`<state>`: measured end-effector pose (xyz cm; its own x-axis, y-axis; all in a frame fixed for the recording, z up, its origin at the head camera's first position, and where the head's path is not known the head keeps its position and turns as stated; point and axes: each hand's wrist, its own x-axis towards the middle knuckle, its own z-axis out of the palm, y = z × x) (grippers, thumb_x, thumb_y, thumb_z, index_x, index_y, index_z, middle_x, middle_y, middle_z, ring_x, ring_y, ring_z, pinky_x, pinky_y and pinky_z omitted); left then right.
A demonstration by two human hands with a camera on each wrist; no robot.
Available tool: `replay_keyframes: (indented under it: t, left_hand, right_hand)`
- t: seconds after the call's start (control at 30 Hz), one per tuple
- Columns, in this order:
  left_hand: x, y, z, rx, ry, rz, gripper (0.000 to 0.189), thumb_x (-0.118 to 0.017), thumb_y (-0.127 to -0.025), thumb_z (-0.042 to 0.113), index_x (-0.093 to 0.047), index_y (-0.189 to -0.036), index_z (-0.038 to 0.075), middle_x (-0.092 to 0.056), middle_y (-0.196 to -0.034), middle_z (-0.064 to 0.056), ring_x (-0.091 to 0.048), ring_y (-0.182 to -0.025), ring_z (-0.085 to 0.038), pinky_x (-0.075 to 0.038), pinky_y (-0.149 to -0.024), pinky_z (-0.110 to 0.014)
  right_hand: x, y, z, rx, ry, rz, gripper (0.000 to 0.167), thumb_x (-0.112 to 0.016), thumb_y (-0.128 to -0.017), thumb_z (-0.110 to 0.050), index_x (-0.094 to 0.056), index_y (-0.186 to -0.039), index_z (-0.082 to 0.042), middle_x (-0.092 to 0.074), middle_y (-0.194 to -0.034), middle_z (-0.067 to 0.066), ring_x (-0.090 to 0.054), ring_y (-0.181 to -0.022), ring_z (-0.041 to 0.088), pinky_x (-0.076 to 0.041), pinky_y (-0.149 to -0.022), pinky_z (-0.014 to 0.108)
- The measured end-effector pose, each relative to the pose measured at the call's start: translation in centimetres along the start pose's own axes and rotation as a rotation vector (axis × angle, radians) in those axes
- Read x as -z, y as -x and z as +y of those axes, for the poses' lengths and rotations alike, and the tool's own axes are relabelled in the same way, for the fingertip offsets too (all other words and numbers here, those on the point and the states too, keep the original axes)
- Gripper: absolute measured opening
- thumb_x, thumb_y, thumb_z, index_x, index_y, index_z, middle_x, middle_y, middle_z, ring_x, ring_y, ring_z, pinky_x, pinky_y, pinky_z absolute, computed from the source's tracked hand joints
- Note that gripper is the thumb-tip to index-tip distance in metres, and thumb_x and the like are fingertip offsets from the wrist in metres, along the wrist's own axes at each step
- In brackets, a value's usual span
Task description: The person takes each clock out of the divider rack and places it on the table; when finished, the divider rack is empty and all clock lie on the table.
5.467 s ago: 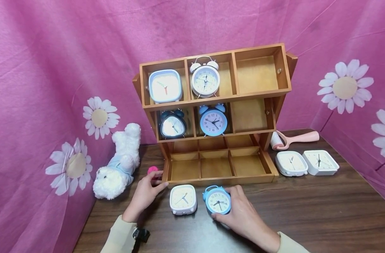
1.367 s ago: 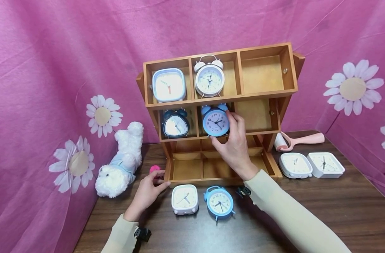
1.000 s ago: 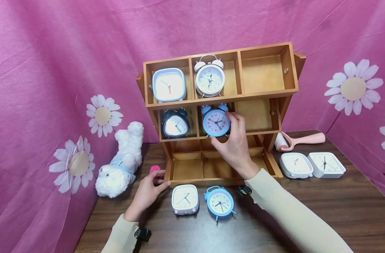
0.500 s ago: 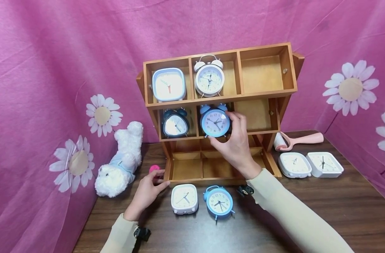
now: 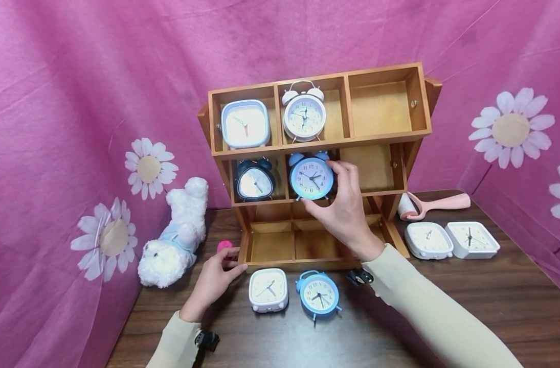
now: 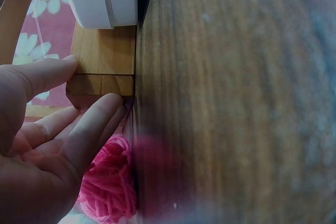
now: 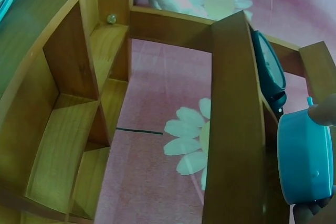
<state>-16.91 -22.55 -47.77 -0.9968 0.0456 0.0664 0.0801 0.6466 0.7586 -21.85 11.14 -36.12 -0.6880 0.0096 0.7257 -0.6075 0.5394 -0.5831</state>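
Note:
With thumb and fingers, my right hand [image 5: 341, 209] grips a round blue twin-bell alarm clock [image 5: 311, 178] at the middle compartment of the shelf's middle tier. In the right wrist view the clock's blue side [image 7: 304, 156] shows, with fingertips at both ends. My left hand [image 5: 214, 276] holds the lower left corner of the wooden shelf [image 5: 316, 265], thumb in front and fingers at the side. Near it on the table stand a white square clock [image 5: 268, 290] and another blue clock [image 5: 319, 295]. A dark clock [image 5: 255, 181] fills the compartment left of the gripped one.
On the top tier are a blue-rimmed clock [image 5: 245, 124] and a white twin-bell clock [image 5: 305, 117]. Two white clocks, one square [image 5: 472, 239], and a pink-handled roller [image 5: 438, 203] lie at right. A white plush toy [image 5: 174, 235] and pink yarn [image 6: 110, 182] are at left.
My right hand has left the blue clock on the table and gone up to the one on the shelf. That clock has since shifted slightly left. My left hand stays put.

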Motion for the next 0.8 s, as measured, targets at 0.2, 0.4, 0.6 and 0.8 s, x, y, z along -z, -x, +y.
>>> replay_keyframes:
  t: [0.2, 0.4, 0.6, 0.8]
  left_hand:
    - [0.1, 0.0, 0.0, -0.003, 0.006, 0.001, 0.045, -0.088, -0.098, 0.016, -0.073, -0.138, 0.002, -0.082, -0.124, -0.018, -0.084, -0.104, -0.026, -0.062, -0.082, -0.026]
    - [0.0, 0.0, -0.1, 0.003, 0.012, 0.000, 0.045, -0.088, -0.098, 0.015, -0.073, -0.139, 0.002, -0.082, -0.123, -0.017, -0.084, -0.104, -0.026, -0.061, -0.082, -0.025]
    - [0.1, 0.0, 0.0, 0.003, 0.010, -0.002, 0.045, -0.088, -0.098, 0.016, -0.073, -0.138, 0.002, -0.082, -0.124, -0.018, -0.084, -0.104, -0.026, -0.063, -0.083, -0.027]
    - [0.1, 0.1, 0.1, 0.004, 0.008, -0.005, 0.046, -0.088, -0.098, 0.016, -0.073, -0.139, 0.002, -0.082, -0.125, -0.018, -0.084, -0.104, -0.026, -0.063, -0.082, -0.028]
  right_hand:
    - [0.5, 0.0, -0.5, -0.021, -0.006, -0.017, 0.096, -0.102, -0.077, -0.017, -0.050, -0.154, 0.005, -0.048, -0.149, 0.026, -0.056, -0.136, 0.038, -0.053, -0.114, 0.053]
    - [1.1, 0.4, -0.8, -0.033, 0.004, -0.031, 0.096, -0.104, -0.075, -0.016, -0.052, -0.153, 0.004, -0.049, -0.151, 0.025, -0.056, -0.136, 0.038, -0.053, -0.112, 0.054]
    - [1.9, 1.2, -0.9, -0.042, 0.028, -0.058, 0.098, -0.105, -0.074, -0.015, -0.052, -0.154, 0.003, -0.050, -0.152, 0.025, -0.056, -0.136, 0.038, -0.054, -0.111, 0.055]
    - [2.8, 2.2, -0.7, -0.025, 0.047, -0.055, 0.098, -0.106, -0.071, -0.016, -0.054, -0.153, 0.004, -0.052, -0.149, 0.026, -0.059, -0.131, 0.039, -0.050, -0.108, 0.050]
